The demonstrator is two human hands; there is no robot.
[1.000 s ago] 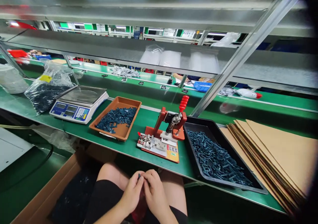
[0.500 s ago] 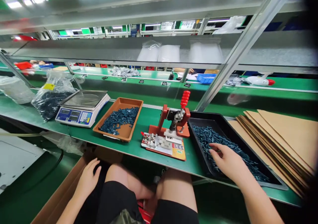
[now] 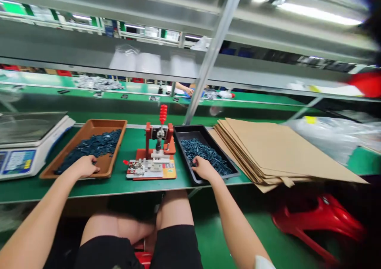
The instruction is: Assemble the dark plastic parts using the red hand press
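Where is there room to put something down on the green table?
Bare green mat lies between the brown tray and the red press, and along the front edge below the press. It's crowded where cardboard sheets meet the black tray.

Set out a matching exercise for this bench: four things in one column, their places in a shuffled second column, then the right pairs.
1. left hand
2. right hand
3. red-handled toggle press
4. stack of cardboard sheets

A. to the right of the black tray
B. among the dark blue parts in the tray
C. on the bench between the two trays
D. at the near side of the brown tray

Pairs: 1-D, 2-B, 3-C, 4-A
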